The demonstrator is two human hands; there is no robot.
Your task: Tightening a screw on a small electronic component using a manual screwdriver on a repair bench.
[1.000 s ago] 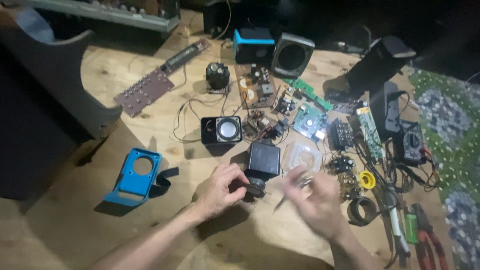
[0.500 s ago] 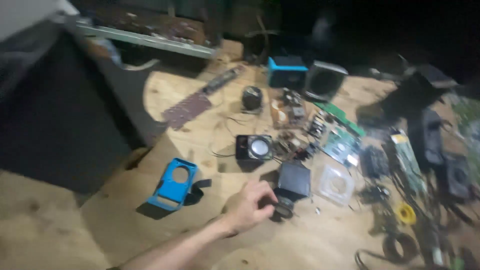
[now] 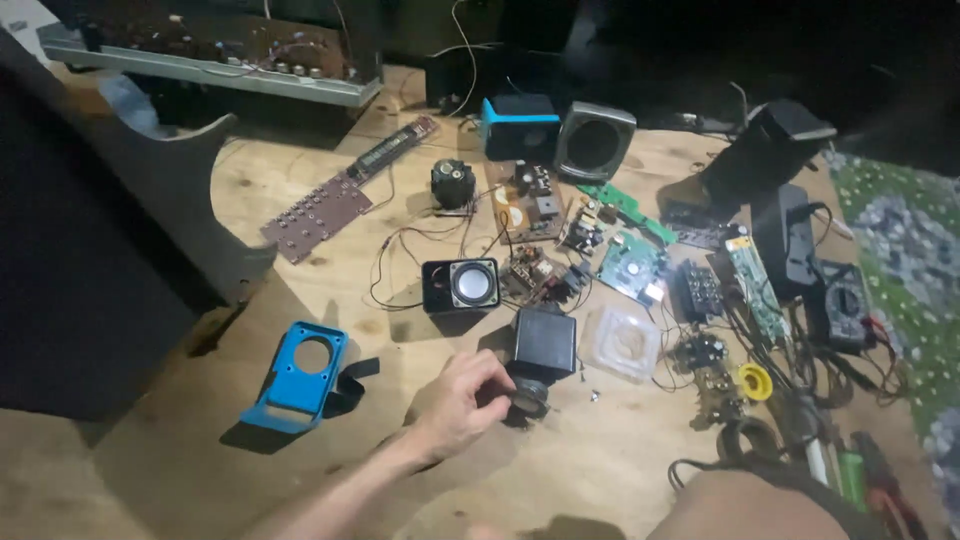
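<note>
Blue speaker front (image 3: 297, 375): lying on the table (image 3: 620, 470) at far left, round hole empty, black strap beside it; set well apart from the hand's work.
Brown button board (image 3: 315, 213): flat near the table's back-left edge, out of the way.
Left hand (image 3: 462, 402): reaching in from the lower edge, forearm angled up to the right; grip curled and pinching the small dark round part (image 3: 527, 399), likely to steady it against the box.
Small dark round part: just below the black box (image 3: 545, 343), touching or nearly touching it; looks like a squat, dull black disc, half hidden by fingertips; finer detail too dim to tell.
Black box: upright-tilted cube, matte, plain faces, near the table's middle, just right of the left hand.
Small black speaker (image 3: 460, 284): behind the hand, silver cone facing the camera, wires trailing left.
Clear plastic tray (image 3: 622, 342): just right of the black box.
Green circuit boards (image 3: 632, 264): spread flat, parts up, right of centre.
Right hand: not in view; grip cannot be told.
Yellow solder reel (image 3: 756, 381): among cables at right.
</note>
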